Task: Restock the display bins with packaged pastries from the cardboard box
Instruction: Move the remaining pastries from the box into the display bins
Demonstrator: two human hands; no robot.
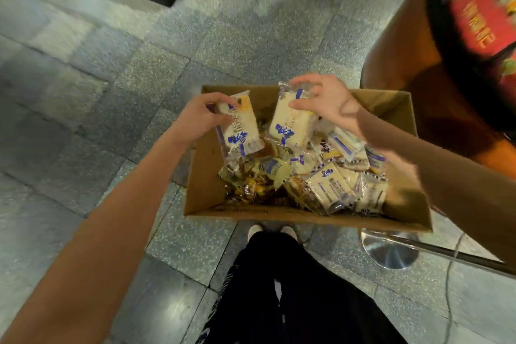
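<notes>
**Two packs held up, one in each hand**

The left hand [201, 114] pinches a wrapped pastry [243, 126] by its far end, thumb on top and fingers curled round the edge. The pack hangs over the left side of the cardboard box [203, 181]. The right hand [326, 103] grips a second wrapped pastry [290, 123] by its far end, fingers curled over the crimped wrap and thumb against its face, above the far middle of the box. Both are cream with blue print under clear film. More packs [329, 187] lie heaped inside the box, mostly toward its right and near sides. Speckled tile floor [111, 92] shows around the box, and the person's white shoes [255, 232] are just near of it. At far right stands a round display stand [474, 22] with a red band, blurred. A shiny metal base [391, 251] sits by the box's near right corner.
</notes>
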